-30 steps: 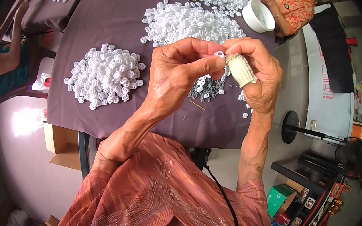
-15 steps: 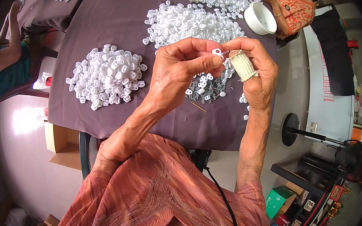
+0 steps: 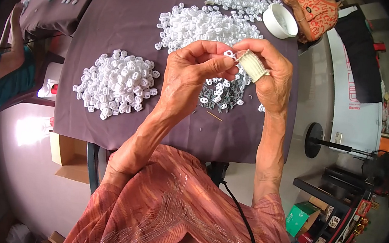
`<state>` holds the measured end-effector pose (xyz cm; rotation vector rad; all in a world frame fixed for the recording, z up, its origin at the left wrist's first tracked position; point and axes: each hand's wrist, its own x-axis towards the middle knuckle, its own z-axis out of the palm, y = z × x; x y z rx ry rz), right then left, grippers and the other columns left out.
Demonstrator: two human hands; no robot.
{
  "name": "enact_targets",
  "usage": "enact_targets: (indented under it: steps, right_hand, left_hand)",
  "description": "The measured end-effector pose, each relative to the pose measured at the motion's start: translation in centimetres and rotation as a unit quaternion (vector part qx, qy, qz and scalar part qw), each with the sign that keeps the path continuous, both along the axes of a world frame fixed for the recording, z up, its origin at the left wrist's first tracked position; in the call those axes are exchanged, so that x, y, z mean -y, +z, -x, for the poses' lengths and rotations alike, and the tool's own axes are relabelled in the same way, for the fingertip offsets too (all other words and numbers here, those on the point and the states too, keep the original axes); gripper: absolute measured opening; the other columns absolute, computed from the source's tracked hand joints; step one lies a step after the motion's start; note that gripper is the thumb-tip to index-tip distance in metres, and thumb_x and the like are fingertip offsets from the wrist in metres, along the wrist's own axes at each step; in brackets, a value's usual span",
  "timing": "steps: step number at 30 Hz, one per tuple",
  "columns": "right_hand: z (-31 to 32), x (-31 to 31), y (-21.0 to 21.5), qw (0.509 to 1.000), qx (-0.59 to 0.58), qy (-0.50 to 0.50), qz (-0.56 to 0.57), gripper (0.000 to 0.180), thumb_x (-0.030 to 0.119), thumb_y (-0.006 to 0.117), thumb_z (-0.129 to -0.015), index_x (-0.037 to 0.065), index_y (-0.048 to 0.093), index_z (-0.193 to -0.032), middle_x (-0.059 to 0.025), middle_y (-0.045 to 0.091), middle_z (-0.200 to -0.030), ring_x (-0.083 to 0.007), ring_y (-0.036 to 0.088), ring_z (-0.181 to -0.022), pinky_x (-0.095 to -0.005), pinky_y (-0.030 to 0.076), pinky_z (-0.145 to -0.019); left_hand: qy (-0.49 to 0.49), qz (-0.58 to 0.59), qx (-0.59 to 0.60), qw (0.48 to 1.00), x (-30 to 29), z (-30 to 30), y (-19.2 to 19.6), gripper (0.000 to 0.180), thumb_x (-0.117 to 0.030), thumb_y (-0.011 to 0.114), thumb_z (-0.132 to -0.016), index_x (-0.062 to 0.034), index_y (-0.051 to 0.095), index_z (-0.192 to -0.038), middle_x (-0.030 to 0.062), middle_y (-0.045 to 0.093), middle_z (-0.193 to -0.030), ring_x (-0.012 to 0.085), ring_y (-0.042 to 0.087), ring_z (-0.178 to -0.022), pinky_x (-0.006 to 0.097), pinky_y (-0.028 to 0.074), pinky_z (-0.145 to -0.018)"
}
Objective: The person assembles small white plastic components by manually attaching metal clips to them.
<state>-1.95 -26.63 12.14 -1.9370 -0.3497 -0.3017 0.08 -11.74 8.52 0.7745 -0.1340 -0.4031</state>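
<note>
Above the table, my left hand (image 3: 187, 70) pinches a small white two-holed plastic piece (image 3: 229, 54) between thumb and forefinger. My right hand (image 3: 274, 75) is closed right against that piece, its fingertips at a small screw that is now almost hidden. A pale ribbed cloth sleeve (image 3: 253, 66) covers my right thumb. Beneath my hands lies a heap of grey screws (image 3: 213, 106) with several white pieces among them. A pile of white pieces (image 3: 117, 81) sits left of my left forearm, and a bigger heap (image 3: 205, 26) spreads beyond my hands.
A brown cloth covers the table (image 3: 164, 135); a thin stick (image 3: 214, 116) lies on it. A white tub (image 3: 280, 21) stands at the far right near a person in an orange patterned top (image 3: 315, 13). Another person in teal (image 3: 6, 71) sits at left. A fan (image 3: 378, 171) stands right.
My right hand has moved left and closed up to the white piece. The screw shaft that showed between my hands is now mostly out of sight.
</note>
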Motion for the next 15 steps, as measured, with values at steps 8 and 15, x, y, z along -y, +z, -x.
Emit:
enact_targets:
  steps: [8, 15]
  right_hand:
    - [-0.5, -0.1, -0.9, 0.999, 0.005, -0.006, 0.042, 0.012, 0.002, 0.05, -0.078, 0.0, 0.058, -0.087, -0.0026, 0.059, -0.08, -0.0075, 0.054, -0.073, -0.0206, 0.043, -0.066]
    - [-0.7, 0.1, -1.4, 0.998, 0.009, -0.005, 0.061, 0.012, -0.001, 0.049, -0.077, 0.0, 0.057, -0.086, -0.0028, 0.059, -0.08, -0.0076, 0.054, -0.073, -0.0208, 0.043, -0.067]
  left_hand:
    - [-0.031, -0.045, -0.02, 0.998, -0.5, -0.8, -0.2, 0.017, -0.006, 0.066, -0.074, 0.0038, 0.059, -0.087, 0.0095, 0.062, -0.074, 0.0156, 0.061, -0.067, 0.027, 0.051, -0.063]
    - [-0.057, -0.058, -0.028, 0.996, -0.5, -1.1, -0.7, 0.014, -0.006, 0.066, -0.074, 0.0028, 0.06, -0.082, 0.0087, 0.062, -0.072, 0.0148, 0.06, -0.064, 0.026, 0.051, -0.062]
